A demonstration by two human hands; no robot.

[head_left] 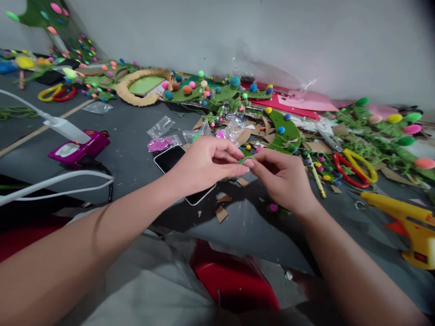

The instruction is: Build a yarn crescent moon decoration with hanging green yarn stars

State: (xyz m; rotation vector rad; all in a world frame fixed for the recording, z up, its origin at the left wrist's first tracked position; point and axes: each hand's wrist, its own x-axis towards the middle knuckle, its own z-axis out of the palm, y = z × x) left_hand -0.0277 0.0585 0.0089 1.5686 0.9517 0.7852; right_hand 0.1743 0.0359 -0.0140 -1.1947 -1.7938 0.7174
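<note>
A small loop of green strand (247, 159) is pinched between my two hands above the middle of the dark table. My left hand (207, 165) holds its left side with thumb and fingers closed. The thumb and forefinger of my right hand (280, 174) are closed on its right side, and the fingertips of both hands nearly meet. Beneath my left hand and wrist lies a phone (200, 195), partly covered. Small cardboard scraps (221, 214) are on the table just below the hands.
Scissors (353, 167), a pencil (316, 176) and a yellow glue gun (401, 210) lie right. At left are a purple plugged-in device (79, 147) and a white cable (50, 181). Green pieces with colored balls (220, 93) and a tan fuzzy ring (129, 93) line the wall.
</note>
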